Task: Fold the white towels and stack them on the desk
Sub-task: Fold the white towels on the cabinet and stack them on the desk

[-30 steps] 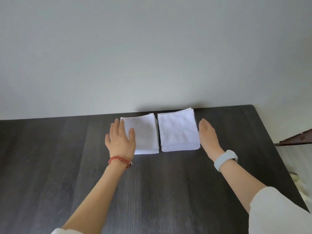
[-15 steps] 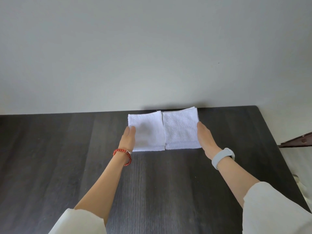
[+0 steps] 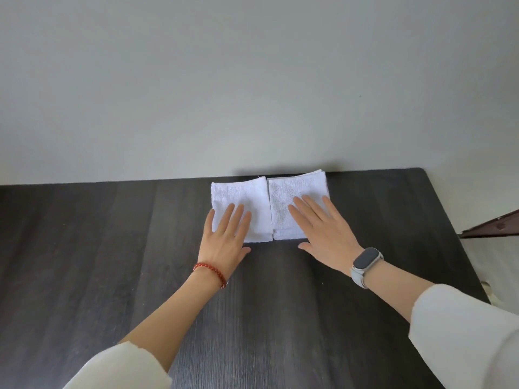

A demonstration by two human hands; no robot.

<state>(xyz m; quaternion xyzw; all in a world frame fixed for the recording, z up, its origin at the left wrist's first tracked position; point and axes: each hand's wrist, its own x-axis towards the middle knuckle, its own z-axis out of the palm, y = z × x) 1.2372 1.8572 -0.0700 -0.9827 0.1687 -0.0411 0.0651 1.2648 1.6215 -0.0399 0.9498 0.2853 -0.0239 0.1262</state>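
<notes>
Two folded white towel piles lie side by side at the far edge of the dark wooden desk, their inner edges touching. My left hand lies flat, fingers spread, on the near part of the left towel pile. My right hand rests palm down, fingers apart, on the near right part of the right towel pile. Neither hand grips anything. The right pile shows several layers at its far edge.
A pale wall rises right behind the desk. The desk's right edge runs down past my right forearm; beyond it a brown piece of furniture juts in over a light floor.
Both hands went from standing edge-on against the piles' outer sides to lying flat on top of them. The two piles now touch where a gap showed a second ago.
</notes>
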